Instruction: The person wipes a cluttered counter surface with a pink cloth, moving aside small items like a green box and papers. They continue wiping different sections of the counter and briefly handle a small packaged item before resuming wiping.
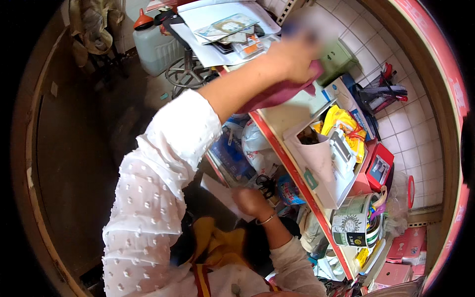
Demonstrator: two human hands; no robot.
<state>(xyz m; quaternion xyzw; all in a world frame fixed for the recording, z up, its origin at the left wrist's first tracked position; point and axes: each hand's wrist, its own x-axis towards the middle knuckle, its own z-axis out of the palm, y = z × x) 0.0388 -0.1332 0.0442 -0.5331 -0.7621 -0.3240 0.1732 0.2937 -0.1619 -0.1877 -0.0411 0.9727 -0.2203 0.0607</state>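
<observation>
My left hand (297, 59) is stretched out over the upper shelf (278, 118), gripping a maroon cloth (274, 96) that hangs below the wrist and forearm. The area just past its fingers is blurred. Lower down, close to my body, my right hand (248, 202) holds a white sheet that looks like paper (219, 191); a bracelet circles that wrist. Black-handled scissors (265, 185) lie on the lower shelf beside the right hand. A green metal box (337, 61) stands by the wall near the left hand.
A white box (315, 174) holds a yellow packet (343, 126) and other items. Beyond are a mesh pen holder (382, 92), a red box (378, 163) and a printed tin (352, 221). Papers (230, 28) lie at the shelf's far end. A jerrycan (156, 46) stands on the floor.
</observation>
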